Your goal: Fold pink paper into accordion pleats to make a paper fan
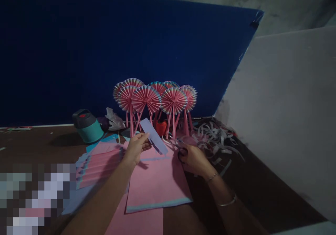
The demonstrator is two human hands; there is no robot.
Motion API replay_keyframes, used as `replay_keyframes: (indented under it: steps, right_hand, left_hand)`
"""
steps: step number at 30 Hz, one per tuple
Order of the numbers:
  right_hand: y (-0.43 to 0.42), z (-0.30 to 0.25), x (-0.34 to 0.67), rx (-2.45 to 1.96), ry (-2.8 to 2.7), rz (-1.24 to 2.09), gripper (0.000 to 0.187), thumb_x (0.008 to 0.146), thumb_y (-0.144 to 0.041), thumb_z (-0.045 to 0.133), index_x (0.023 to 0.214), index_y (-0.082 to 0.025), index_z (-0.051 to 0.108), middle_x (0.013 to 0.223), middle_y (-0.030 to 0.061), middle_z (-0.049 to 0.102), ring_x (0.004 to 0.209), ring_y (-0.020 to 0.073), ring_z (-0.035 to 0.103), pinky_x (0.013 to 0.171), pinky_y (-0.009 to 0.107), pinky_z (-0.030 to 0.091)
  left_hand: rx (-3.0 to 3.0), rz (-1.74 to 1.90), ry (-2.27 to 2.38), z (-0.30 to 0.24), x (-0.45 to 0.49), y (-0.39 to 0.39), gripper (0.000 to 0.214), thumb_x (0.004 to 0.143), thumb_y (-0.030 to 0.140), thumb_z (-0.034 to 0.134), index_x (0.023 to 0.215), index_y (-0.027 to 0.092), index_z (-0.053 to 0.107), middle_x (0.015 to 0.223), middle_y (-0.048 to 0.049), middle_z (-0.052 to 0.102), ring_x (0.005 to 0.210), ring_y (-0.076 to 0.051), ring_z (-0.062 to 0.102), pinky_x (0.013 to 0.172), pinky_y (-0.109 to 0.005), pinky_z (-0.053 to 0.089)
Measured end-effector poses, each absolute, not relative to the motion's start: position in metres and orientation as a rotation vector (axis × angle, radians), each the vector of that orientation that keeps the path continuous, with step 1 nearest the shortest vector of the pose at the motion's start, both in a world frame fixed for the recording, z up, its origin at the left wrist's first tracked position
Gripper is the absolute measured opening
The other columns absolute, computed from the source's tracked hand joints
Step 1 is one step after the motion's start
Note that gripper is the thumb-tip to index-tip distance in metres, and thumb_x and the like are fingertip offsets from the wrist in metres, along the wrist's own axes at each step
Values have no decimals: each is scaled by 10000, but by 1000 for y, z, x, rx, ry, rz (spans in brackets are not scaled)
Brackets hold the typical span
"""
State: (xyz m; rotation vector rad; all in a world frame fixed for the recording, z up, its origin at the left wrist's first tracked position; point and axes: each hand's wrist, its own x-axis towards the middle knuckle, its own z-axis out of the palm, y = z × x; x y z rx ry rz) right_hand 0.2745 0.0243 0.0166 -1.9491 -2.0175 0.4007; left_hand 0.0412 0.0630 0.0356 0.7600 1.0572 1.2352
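Observation:
My left hand point(138, 146) is closed on a pale lilac paper strip point(153, 134), pinched near its middle and tilted above the pages. My right hand point(193, 159) is closed around the dark handles of a pair of scissors point(181, 154), whose blades point left toward the strip's lower end. Whether the blades are apart is hard to make out. Beneath both hands lies a pink paper sheet point(160, 184) with a pale blue band along its near edge. Left of it rests a pleated pink paper point(101, 165) with bluish edges.
Several round pink pleated paper fans point(146, 100) stand on pink legs at the back. White paper offcuts point(219, 137) heap at the right. A teal container with a dark lid point(88, 126) and a crumpled plastic bag point(114, 119) stand left. A blue board point(118, 46) rises behind.

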Motion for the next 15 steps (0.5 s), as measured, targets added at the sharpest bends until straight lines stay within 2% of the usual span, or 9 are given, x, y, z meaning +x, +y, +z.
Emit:
replay_keyframes:
  steps: [4,7,10,15]
  right_hand:
    - [26,15,281,-1788,-1956,614,242,692,-242,605,913,-157,653,791,36,682,717,164,589,591,229,350]
    - [31,13,285,-1712,-1860,916,122,700,-263,580,722,-148,611,593,-15,578,540,111,483,491,216,295]
    - [33,17,287,-1546,-1723,1336,235,729,-383,607,728,-151,568,537,-41,506,479,90,438,455,208,295]
    - [23,28,286,-1142,-1620,1717,486,638,-561,733,819,-152,542,688,-7,572,606,110,547,533,211,395]
  left_hand:
    - [748,1255,1051,35,38,65,272,636,319,769,740,155,578,587,-3,656,514,-111,626,540,-214,516]
    - [729,1265,1052,34,37,67,263,641,308,766,736,159,571,574,3,651,504,-112,621,533,-215,512]
    - [714,1275,1049,34,37,69,253,652,298,757,744,158,568,576,0,653,500,-108,618,526,-209,506]
    - [676,1296,1042,34,35,70,233,665,284,745,742,158,564,572,-3,654,492,-112,616,523,-217,508]
